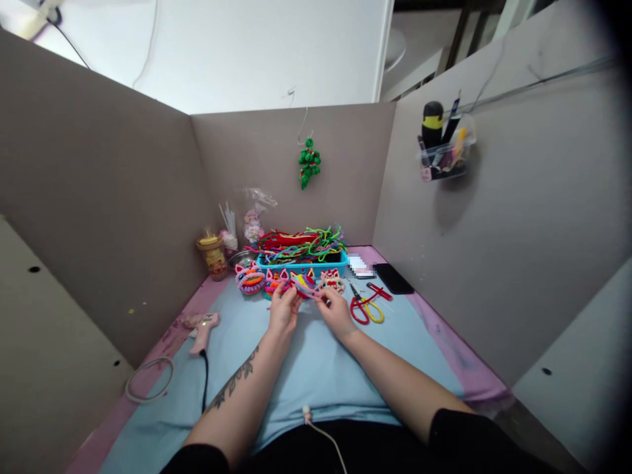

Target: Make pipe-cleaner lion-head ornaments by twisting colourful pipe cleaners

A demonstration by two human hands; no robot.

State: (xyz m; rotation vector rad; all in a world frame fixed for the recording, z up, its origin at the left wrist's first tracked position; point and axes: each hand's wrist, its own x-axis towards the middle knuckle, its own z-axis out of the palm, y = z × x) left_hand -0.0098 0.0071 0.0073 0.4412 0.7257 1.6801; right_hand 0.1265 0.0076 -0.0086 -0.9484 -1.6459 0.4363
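Note:
My left hand (pixel 285 311) is closed on a colourful pipe-cleaner animal head (pixel 305 284) with pointed ears and yellow, blue, red and pink strands. My right hand (pixel 337 313) pinches pink strands at the piece's right side, its fingertips close together. Behind and beside my hands sit similar fuzzy heads: a pink and orange one (pixel 250 279) at the left, a multicoloured one (pixel 275 284) partly hidden by my left hand, and a pale pink one (pixel 332 282) at the right. My fingers cover part of the held piece.
A blue basket (pixel 302 268) of loose pipe cleaners stands at the back. Red-and-yellow-handled scissors (pixel 366 308) and a black phone (pixel 394 278) lie right. A pink glue gun (pixel 201 332) and a drink cup (pixel 212 255) stand left. Grey partitions (pixel 291 128) enclose the table.

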